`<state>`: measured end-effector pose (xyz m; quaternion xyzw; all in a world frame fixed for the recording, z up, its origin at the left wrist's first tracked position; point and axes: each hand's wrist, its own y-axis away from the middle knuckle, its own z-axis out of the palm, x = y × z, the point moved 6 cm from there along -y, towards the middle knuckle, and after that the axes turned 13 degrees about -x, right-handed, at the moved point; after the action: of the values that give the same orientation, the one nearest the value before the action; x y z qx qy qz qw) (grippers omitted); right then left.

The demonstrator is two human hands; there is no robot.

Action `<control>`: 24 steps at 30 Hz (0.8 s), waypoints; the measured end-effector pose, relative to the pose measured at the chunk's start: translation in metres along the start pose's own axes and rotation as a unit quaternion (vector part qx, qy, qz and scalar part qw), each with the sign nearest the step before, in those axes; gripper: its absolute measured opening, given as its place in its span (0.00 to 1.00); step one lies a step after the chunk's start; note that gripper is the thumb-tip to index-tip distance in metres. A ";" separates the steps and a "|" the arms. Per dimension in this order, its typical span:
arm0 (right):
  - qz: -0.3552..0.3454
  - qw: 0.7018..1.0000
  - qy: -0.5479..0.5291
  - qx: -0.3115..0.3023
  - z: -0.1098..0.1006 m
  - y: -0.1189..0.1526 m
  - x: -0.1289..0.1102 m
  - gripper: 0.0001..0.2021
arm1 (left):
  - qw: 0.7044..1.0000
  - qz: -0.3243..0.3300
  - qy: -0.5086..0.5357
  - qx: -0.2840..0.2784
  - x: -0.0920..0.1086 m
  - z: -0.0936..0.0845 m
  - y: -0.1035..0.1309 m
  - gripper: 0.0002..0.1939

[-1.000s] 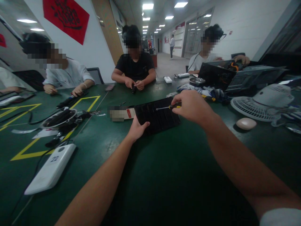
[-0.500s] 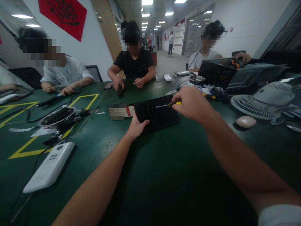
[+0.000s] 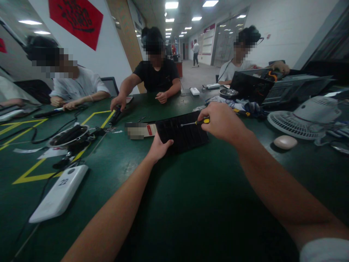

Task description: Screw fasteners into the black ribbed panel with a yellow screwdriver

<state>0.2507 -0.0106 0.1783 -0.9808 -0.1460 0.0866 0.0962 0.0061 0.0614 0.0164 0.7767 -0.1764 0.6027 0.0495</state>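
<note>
My left hand [image 3: 159,148] grips the left end of a black rectangular panel [image 3: 185,136], thumb on its near face and fingers hidden behind. The panel is tilted up toward me and has ridges or slots across it, too dark to make out clearly. In my right hand [image 3: 218,118], closed around its yellow and black handle, is a screwdriver [image 3: 191,123]. Its thin metal shaft points left across the panel, and the tip appears to be at the panel's face; contact is hard to confirm. A beige and red box [image 3: 150,130] lies just left of the panel.
On the green table [image 3: 191,203], a white power bank [image 3: 60,193] marked 22 lies left. Right are a computer mouse [image 3: 285,142], a white fan [image 3: 305,114] and a black computer case [image 3: 251,87]. A metal bowl [image 3: 228,93] stands behind. Co-workers sit across.
My hands, the panel and the screwdriver hold nearly the same pose. Across the table, a co-worker's hand has moved a dark tool to the left. The view has shifted slightly.
</note>
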 end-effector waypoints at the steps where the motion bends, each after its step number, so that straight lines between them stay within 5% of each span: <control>1: 0.002 1.000 0.001 0.004 0.000 0.000 0.000 0.13 | 1.000 0.001 0.000 -0.001 0.000 0.000 0.000 0.39; 24: -0.002 1.000 -0.020 -0.010 -0.001 0.000 0.000 0.09 | 1.000 0.002 0.007 0.006 -0.004 -0.002 0.000 0.40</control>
<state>0.2506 -0.0104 0.1794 -0.9795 -0.1503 0.1047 0.0840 0.0033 0.0630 0.0137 0.7725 -0.1742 0.6091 0.0444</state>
